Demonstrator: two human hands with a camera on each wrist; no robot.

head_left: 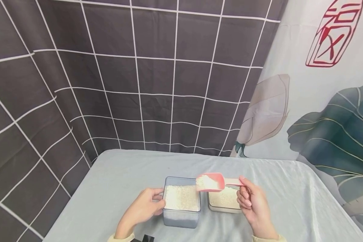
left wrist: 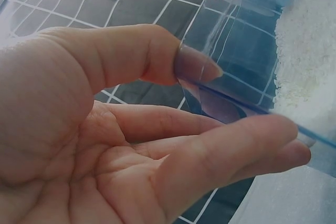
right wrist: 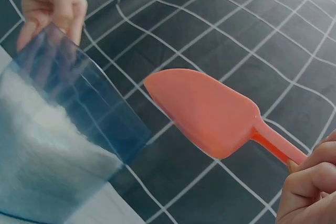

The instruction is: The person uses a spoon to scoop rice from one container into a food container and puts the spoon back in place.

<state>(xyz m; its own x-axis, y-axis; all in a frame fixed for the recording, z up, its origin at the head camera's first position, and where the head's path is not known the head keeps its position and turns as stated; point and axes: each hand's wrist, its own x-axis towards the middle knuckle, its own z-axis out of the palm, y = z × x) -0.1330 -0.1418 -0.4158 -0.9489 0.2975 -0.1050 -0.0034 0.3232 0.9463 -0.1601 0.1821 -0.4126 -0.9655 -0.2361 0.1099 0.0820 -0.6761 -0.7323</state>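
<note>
A blue see-through box point(head_left: 181, 217) with white rice point(head_left: 181, 198) in it stands on the table. My left hand point(head_left: 146, 205) holds this box at its left wall, thumb and fingers around a corner edge in the left wrist view. My right hand point(head_left: 254, 205) grips the handle of a pink scoop point(head_left: 219, 181), which carries a heap of rice point(head_left: 206, 182). The scoop is raised, its tip by the box's right rim. From the right wrist view only the scoop's underside point(right wrist: 205, 111) shows. Under the scoop sits a lower container point(head_left: 225, 209) of rice, partly hidden.
A pale blue cloth covers the table point(head_left: 133, 174). Behind it hangs a dark curtain point(head_left: 157, 77) with a white grid, and a light printed curtain point(head_left: 296, 84) at the right. A small black object point(head_left: 147, 238) shows beside the left sleeve.
</note>
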